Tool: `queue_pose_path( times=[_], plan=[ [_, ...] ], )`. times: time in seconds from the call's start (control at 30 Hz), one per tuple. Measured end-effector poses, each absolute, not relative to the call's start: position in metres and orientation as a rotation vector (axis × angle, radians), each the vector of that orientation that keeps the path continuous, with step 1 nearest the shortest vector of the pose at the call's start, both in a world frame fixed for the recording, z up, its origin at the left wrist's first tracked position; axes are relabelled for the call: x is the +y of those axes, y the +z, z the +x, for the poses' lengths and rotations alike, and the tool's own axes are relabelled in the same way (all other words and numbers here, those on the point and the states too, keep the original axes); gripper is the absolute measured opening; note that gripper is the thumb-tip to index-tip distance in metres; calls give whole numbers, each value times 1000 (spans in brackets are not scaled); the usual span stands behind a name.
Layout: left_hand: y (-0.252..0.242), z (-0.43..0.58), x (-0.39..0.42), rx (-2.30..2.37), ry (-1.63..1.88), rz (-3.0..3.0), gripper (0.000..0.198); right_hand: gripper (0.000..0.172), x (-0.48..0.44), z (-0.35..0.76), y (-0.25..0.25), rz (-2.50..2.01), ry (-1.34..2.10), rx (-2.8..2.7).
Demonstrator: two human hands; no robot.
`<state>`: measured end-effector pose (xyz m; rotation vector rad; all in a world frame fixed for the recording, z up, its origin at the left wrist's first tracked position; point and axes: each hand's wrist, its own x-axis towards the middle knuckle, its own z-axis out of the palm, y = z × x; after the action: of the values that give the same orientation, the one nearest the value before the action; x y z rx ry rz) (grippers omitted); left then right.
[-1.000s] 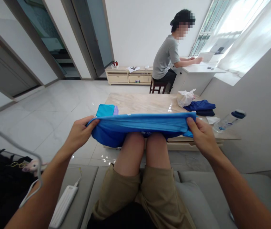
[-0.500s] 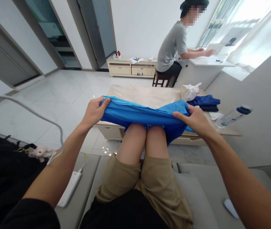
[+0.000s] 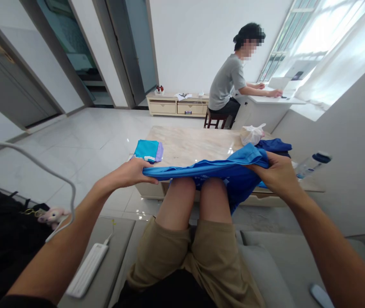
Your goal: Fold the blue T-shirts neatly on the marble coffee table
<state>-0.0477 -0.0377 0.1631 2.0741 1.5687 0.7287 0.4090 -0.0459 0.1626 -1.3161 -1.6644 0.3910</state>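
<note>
A blue garment with some white print on its underside is stretched level above my knees. My left hand pinches its left end between thumb and fingers. At the other end, my right hand grips a bunched, folded edge. From there the loose cloth droops over my right knee and down beside it. Its exact cut cannot be made out while folded. Just beyond my left hand, a folded stack of teal and purple cloth lies on the low table.
The marble-topped table also bears a white plastic bag, dark blue cloth and a clear bottle. On the sofa are a power strip and a black bag. A person sits at a desk behind.
Both hands have lowered toward me with the garment, which is now narrower and flatter along its top edge. The teal and purple stack has come into view behind it.
</note>
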Motion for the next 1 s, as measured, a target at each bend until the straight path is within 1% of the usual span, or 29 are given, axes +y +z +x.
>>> queue_pose_path(
  times=[0.13,0.2,0.27,0.3,0.33,0.4,0.43,0.47,0.5,0.6,0.63,0.73,0.8,0.83,0.93,1.0],
  plan=[
    [163,-56,-40,1446,524,2122,47,30,-55,414,166,-1332,364,-1778],
    [170,-57,-46,1487,536,2179,45,23,-64,409,175,-1277,298,-1783],
    [179,-45,-57,1547,638,2284,45,15,-73,395,186,-1176,231,-1817],
    [182,-33,-64,1553,725,2337,50,13,-76,386,190,-1113,217,-1864],
    [183,-17,-70,1527,823,2385,62,13,-79,375,193,-1047,221,-1931],
    [180,23,-79,1337,976,2420,93,18,-81,351,194,-915,264,-2084],
    [176,44,-82,1205,1006,2417,103,22,-80,339,192,-857,289,-2148],
    [170,63,-82,1110,1017,2395,106,24,-80,329,189,-809,309,-2192],
    [164,79,-81,1063,1004,2357,96,24,-79,320,185,-777,318,-2212],
    [150,102,-75,1104,885,2264,31,15,-81,306,162,-826,283,-2087],
    [149,101,-74,1129,859,2250,20,15,-83,305,151,-874,260,-2010],
    [153,84,-77,1115,938,2217,27,28,-87,314,105,-982,215,-1894],
    [161,68,-85,1103,1072,2165,33,32,-87,327,69,-1031,191,-1945],
    [166,60,-89,1127,1148,2132,33,32,-85,334,52,-1074,167,-1962],
    [180,37,-104,1278,1369,2023,25,31,-75,361,17,-1239,112,-1886],
    [186,21,-110,1368,1474,1970,19,33,-66,379,12,-1313,111,-1784]
  ],
)
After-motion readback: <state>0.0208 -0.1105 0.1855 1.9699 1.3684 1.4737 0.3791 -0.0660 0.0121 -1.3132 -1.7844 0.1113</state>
